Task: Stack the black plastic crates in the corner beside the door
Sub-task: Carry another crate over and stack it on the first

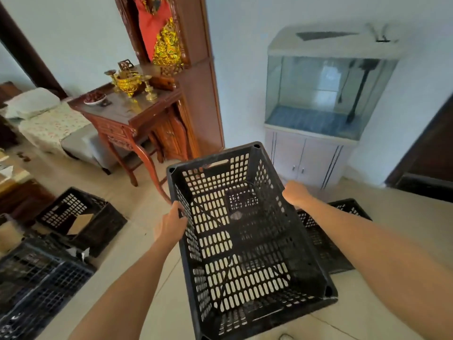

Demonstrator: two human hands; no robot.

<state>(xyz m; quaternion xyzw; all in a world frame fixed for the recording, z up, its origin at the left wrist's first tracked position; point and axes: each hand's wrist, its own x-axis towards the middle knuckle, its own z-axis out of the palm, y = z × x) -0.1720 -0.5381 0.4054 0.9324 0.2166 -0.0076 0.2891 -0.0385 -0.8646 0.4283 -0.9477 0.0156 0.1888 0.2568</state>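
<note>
Over the floor (137,217) near the person, the black crate (247,236) hung open side up, left hand (171,224) and right hand (295,192) each with fingers curled round a long rim. Just beyond, a second crate (328,246) lay towards the door (431,148). This looked like mid-carry, and the black crate would next need squaring over it and lowering.

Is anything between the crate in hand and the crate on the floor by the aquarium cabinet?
Nothing visible does. The held crate, gripped at its rims by the left hand and right hand, hangs beside the floor crate; only the right forearm crosses it in view.
</note>
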